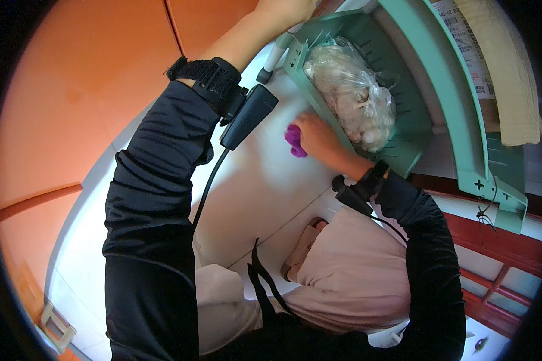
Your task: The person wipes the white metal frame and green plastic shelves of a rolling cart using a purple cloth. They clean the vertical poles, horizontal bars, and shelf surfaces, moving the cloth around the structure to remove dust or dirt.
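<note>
My right hand (310, 132) is low over the pale tiled floor, closed around a bunched purple cloth (295, 141). Right beside it stands the lower basket of a green plastic rack (301, 76), which holds a clear plastic bag (350, 90) with pale contents that I cannot make out. My left hand (293, 10) reaches up to the top edge of the view, near the rack's upper corner. Its fingers are cut off by the frame, so what it touches is hidden.
Orange cabinet doors (86, 90) run along the left. The rack's upper basket (460, 90) holds a cardboard package (501, 67) bearing a printed label. A white rack leg (275, 58) with a dark foot meets the floor. At lower right is a red-framed door (501, 275) with panes.
</note>
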Demonstrator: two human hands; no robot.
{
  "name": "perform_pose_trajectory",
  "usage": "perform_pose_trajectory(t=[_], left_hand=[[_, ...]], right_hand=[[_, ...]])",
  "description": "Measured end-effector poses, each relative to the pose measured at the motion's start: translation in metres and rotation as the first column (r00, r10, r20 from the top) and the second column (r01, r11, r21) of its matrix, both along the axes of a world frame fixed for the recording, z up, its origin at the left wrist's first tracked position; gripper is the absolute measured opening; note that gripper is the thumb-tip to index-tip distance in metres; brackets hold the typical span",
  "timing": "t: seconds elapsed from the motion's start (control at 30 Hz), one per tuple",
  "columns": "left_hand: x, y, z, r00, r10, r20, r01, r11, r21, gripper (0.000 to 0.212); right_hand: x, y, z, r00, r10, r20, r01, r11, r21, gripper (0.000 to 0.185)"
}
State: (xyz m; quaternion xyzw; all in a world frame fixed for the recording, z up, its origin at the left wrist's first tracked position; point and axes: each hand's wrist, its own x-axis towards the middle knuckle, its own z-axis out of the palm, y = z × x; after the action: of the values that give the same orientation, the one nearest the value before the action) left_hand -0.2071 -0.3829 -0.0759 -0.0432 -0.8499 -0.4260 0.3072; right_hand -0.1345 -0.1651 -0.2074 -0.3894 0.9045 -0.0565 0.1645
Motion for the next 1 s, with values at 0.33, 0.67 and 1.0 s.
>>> perform_pose_trajectory(t=[0.33,0.67,1.0], left_hand=[[0.003,-0.001,0.001,0.999,-0.026,0.028,0.025,0.998,0.053,0.037],[0.007,-0.001,0.002,0.998,-0.030,0.056,0.026,0.997,0.066,0.040],[-0.001,-0.003,-0.010,0.975,-0.071,0.208,0.052,0.994,0.094,0.046]], right_hand=[[-0.054,-0.038,0.011,0.773,0.170,-0.611,-0.296,0.949,-0.111,0.023],[-0.025,0.005,-0.023,0.661,0.314,-0.681,-0.206,0.949,0.238,0.024],[-0.053,-0.017,0.112,0.957,-0.289,-0.027,0.228,0.807,-0.545,0.025]])
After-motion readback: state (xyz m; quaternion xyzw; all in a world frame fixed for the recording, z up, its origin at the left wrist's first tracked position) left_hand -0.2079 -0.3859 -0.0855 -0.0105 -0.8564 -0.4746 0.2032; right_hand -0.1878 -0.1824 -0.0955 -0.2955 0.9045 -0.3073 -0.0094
